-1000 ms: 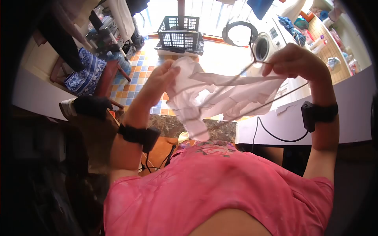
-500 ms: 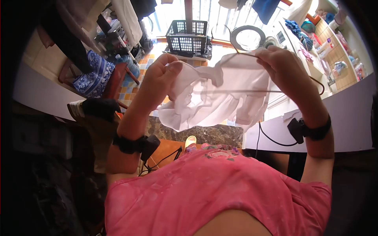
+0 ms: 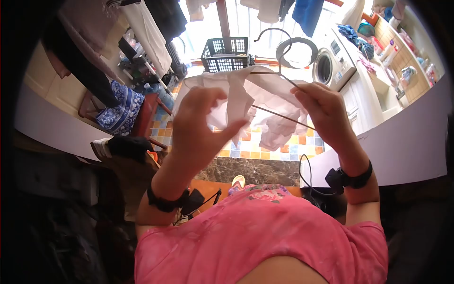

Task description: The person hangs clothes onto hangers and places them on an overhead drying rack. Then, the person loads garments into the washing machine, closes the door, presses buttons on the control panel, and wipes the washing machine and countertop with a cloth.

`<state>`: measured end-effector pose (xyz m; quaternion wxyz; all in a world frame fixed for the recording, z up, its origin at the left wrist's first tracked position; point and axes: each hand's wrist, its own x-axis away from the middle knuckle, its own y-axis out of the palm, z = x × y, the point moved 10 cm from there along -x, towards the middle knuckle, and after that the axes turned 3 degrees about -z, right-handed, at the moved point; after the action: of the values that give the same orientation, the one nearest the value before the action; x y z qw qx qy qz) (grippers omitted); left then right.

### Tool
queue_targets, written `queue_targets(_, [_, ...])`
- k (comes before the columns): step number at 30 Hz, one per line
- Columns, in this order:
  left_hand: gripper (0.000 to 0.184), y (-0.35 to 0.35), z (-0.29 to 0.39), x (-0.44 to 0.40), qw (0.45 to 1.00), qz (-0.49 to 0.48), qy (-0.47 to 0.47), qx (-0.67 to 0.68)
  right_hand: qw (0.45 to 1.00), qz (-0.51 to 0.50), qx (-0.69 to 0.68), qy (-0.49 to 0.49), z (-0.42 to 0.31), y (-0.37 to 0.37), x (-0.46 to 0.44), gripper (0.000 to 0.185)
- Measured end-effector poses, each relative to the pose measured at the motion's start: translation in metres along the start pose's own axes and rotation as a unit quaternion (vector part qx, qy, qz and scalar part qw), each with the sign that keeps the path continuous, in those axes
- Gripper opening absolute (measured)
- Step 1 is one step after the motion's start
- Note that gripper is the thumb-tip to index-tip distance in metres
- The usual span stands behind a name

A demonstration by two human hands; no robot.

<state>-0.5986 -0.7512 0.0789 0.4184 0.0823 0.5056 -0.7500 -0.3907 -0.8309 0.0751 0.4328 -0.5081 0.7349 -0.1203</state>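
Note:
A thin white garment (image 3: 279, 128) hangs in front of me, spread over a brown wire hanger (image 3: 284, 56). The hanger's hook points up and to the left, and part of its frame lies inside the cloth. My right hand (image 3: 321, 105) is closed on the hanger's right side, beside the garment's edge. My left hand (image 3: 201, 120) is in front of the cloth's left part, thumb and fingers apart, with nothing held between them. Behind it, the fabric drapes over the hanger's left end, which is hidden.
A black crate (image 3: 226, 54) stands by the window. Beyond my right hand are a washing machine (image 3: 333, 64) and a cluttered counter. At left are a red chair (image 3: 144, 118) with a blue-and-white bag (image 3: 120, 108) and hanging clothes. A white partition (image 3: 402, 151) curves at the right.
My left hand has let go of the cloth and opened. The hanger has turned so its hook shows upward, and its left part has moved into the garment. My right hand has shifted lower.

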Motion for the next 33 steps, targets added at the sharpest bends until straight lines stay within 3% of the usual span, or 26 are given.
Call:
queue_targets(1, [0.043,0.004,0.023,-0.002,0.990,0.043,0.093,-0.096,0.999,0.000,-0.036,0.033,0.008,0.004,0.004,0.016])
queue_targets(3, [0.049,0.026,0.015,-0.007,0.990,0.050,0.090,-0.097,0.997,-0.001,-0.062,0.046,0.008,0.010,0.009,0.018])
queue_targets(5, [0.033,0.026,0.007,-0.012,0.974,0.113,0.100,-0.168,0.994,-0.004,-0.088,0.060,0.009,0.013,0.016,0.018])
queue_targets(10, [0.025,0.029,0.007,-0.016,0.971,0.128,0.187,-0.081,0.991,-0.007,-0.103,0.089,0.023,0.016,0.036,0.016])
queue_targets(11, [0.025,0.035,-0.036,-0.027,0.984,0.070,-0.016,0.162,0.992,-0.007,-0.090,0.084,0.024,0.016,0.039,0.016])
queue_targets(12, [0.025,0.064,-0.072,-0.019,0.895,0.005,-0.220,0.387,0.992,-0.005,-0.092,0.086,0.027,0.016,0.043,0.016])
queue_targets(13, [0.025,0.063,-0.073,-0.019,0.896,0.003,-0.220,0.386,0.995,-0.007,-0.069,0.077,0.029,0.016,0.047,0.015])
queue_targets(15, [0.031,0.078,-0.082,-0.015,0.822,-0.047,-0.287,0.489,0.996,-0.009,-0.046,0.071,0.031,0.011,0.053,0.015])
queue_targets(16, [0.026,0.081,-0.071,-0.016,0.801,-0.107,-0.261,0.528,0.995,-0.016,-0.044,0.088,0.035,0.009,0.056,0.014])
queue_targets(20, [0.032,0.093,-0.042,-0.004,0.839,-0.193,-0.251,0.443,0.992,-0.016,-0.082,0.098,0.039,0.000,0.066,0.014])
queue_targets(21, [0.037,0.081,-0.026,-0.010,0.927,-0.186,-0.144,0.293,0.991,-0.014,-0.084,0.101,0.039,-0.002,0.068,0.014])
queue_targets(22, [0.043,0.072,-0.006,-0.013,0.976,-0.170,-0.029,0.132,0.991,-0.023,-0.079,0.104,0.040,-0.004,0.069,0.014])
queue_targets(23, [0.043,0.076,-0.003,-0.012,0.976,-0.173,-0.029,0.131,0.991,-0.033,-0.075,0.107,0.041,-0.005,0.071,0.014])
queue_targets(25, [0.039,0.077,0.023,-0.009,0.983,-0.144,0.106,-0.030,0.990,-0.029,-0.084,0.106,0.040,-0.007,0.074,0.015])
queue_targets(29, [0.031,0.080,0.034,-0.010,0.978,-0.086,0.170,-0.086,0.986,-0.023,-0.117,0.119,0.041,-0.007,0.079,0.015])
queue_targets(31, [0.016,0.073,0.046,-0.010,0.960,-0.015,0.266,-0.092,0.988,-0.023,-0.105,0.114,0.042,-0.008,0.083,0.014])
queue_targets(32, [0.016,0.075,0.047,-0.012,0.959,-0.017,0.266,-0.092,0.990,-0.024,-0.092,0.108,0.042,-0.009,0.084,0.014])
queue_targets(33, [0.006,0.071,-0.001,-0.028,0.987,-0.016,0.025,0.158,0.990,-0.023,-0.093,0.108,0.043,-0.007,0.086,0.014])
